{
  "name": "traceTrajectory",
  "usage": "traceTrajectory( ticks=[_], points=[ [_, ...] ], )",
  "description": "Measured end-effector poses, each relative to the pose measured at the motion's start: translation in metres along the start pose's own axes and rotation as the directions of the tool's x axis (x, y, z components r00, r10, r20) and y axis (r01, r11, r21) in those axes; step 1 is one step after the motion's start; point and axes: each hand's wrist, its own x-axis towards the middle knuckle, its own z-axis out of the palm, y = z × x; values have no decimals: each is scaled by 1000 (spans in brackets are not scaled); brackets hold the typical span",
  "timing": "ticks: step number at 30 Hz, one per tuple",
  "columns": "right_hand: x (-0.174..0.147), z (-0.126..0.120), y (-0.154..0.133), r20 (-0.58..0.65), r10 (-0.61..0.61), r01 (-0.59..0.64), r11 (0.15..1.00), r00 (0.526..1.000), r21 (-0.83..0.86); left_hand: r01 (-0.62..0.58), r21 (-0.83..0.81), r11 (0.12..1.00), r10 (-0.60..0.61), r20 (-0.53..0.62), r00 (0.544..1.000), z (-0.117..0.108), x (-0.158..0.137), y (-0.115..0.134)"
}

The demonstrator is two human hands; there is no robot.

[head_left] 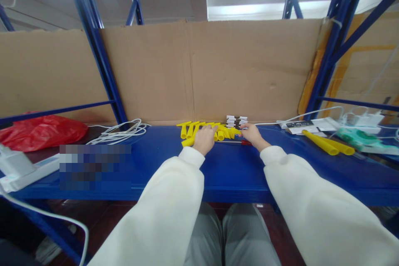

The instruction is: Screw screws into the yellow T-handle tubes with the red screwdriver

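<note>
Yellow tubes [183,133] lay around the left hand [204,139], white bundles [236,121] beside the right hand [252,134]. Both grips were unclear.

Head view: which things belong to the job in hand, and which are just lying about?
Likely the job's:
yellow cones, centre
white stack beside them
perhaps two cones at right

Probably just lying about:
red bag
cable coil
green item, right

Cream sleeves [168,208], snug cuffs [192,157], grey trousers [204,237]
</note>
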Motion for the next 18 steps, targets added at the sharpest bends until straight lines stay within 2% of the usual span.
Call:
traceTrajectory(
  ticks=[3, 6, 11, 18],
  points=[
    [-5, -6, -11, 10, 148, -149, 988, 989, 31, -4, 0, 1000, 4, -2, 1000, 1, 1, 0],
    [-7, -8, -18, 6, 170, -170, 984, 985, 48, -5, -7, 1000, 5, 2, 1000, 0, 1, 0],
    [1, 4, -19, 56, 104, -110, 988, 993, 112, -5, -23, 1000, 6, 26, 1000, -3, 1, 2],
    [13, 23, -15, 59, -73, 71, 997, 996, 33, 3, -20, 1000, -2, 43, 999, -4, 1, 3]
  ],
)
